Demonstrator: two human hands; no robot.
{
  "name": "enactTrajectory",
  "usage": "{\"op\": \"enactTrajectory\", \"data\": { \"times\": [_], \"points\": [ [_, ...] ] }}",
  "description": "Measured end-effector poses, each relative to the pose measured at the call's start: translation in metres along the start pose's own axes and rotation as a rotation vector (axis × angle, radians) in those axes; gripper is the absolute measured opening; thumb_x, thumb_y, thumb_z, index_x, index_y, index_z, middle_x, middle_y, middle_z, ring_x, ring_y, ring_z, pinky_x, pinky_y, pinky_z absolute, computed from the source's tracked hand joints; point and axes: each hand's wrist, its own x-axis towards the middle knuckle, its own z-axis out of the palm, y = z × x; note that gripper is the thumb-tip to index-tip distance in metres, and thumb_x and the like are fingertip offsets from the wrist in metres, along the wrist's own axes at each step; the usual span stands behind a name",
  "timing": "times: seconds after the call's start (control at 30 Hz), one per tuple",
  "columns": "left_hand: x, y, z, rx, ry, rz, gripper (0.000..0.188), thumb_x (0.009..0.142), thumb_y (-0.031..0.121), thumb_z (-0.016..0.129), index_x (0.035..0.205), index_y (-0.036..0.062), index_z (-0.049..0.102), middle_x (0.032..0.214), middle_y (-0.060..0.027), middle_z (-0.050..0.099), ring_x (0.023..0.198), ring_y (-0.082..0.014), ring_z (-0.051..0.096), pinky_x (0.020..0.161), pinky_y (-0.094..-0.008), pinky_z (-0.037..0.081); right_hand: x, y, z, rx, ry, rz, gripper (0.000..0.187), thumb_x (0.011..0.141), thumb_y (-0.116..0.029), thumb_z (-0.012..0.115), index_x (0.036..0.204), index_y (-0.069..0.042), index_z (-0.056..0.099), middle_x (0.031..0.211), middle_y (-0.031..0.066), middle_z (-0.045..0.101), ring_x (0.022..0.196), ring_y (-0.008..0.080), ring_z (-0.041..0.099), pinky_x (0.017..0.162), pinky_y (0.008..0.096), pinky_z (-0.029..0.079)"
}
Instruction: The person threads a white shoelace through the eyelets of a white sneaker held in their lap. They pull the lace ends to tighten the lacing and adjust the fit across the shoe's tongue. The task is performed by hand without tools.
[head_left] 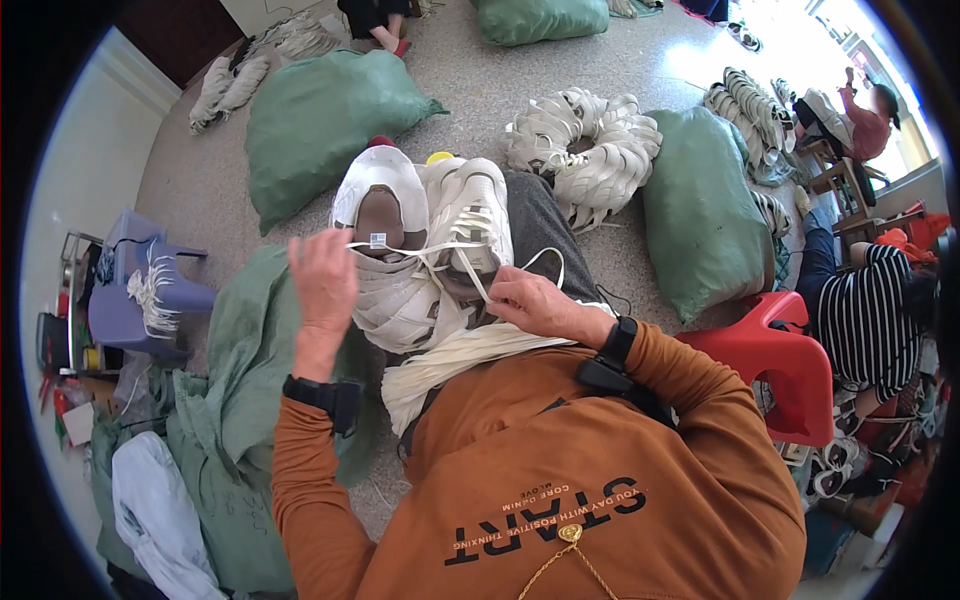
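Note:
On my lap lie cream sneaker uppers. One upper (392, 305) shows its brown inside and a small white label; beside it, on the right, another upper (482, 195) has a lace threaded through its upper eyelets. My left hand (325, 285) is raised at the left upper's edge, its fingertips closed on a white shoelace (455, 246) drawn across to the right upper. My right hand (545, 303) pinches another stretch of lace just below that upper's opening. A bundle of loose cream laces (425, 372) rests across my lap under the uppers.
Full green sacks (325, 125) (700, 210) stand ahead on both sides. A ring of uppers (585, 150) lies between them. A purple stool (150, 290) with laces is left, a red plastic chair (775, 360) right. Other people sit at far right, one in a striped top (865, 320).

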Motion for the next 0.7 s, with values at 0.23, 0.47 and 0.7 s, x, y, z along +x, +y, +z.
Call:
{"op": "enactTrajectory", "data": {
  "times": [0.23,0.47,0.7],
  "points": [
    [0.015,0.100,0.057,-0.294,-0.070,0.220,0.014,0.086,0.015,0.069,0.099,0.0116,0.069,0.100,-0.0040,0.061,0.106,-0.0238,0.059,0.114,-0.0538,0.032,-0.001,-0.003,-0.002,-0.033,0.036,-0.143,0.013,0.089,-0.013,0.070,0.092,0.000,0.068,0.099,0.0147,0.061,0.097,0.0342,0.059,0.087,0.0427,0.048],
    [0.029,0.111,0.072,-0.295,-0.023,0.231,0.013,0.083,0.013,0.068,0.097,0.0106,0.069,0.093,-0.0053,0.059,0.099,-0.0251,0.058,0.107,-0.0496,0.037,-0.002,-0.011,-0.005,-0.112,-0.073,-0.088,0.015,0.092,-0.016,0.066,0.087,-0.002,0.066,0.087,0.0126,0.064,0.091,0.0343,0.062,0.084,0.0446,0.048],
    [-0.001,0.088,0.038,-0.364,-0.016,0.102,0.016,0.082,0.006,0.070,0.097,0.0091,0.067,0.094,-0.0057,0.061,0.094,-0.0265,0.057,0.094,-0.0421,0.040,0.010,-0.022,0.006,0.022,-0.121,-0.069,0.019,0.094,-0.017,0.063,0.087,0.000,0.062,0.082,0.0199,0.066,0.080,0.0429,0.064,0.070,0.0499,0.050]
  ]
}}
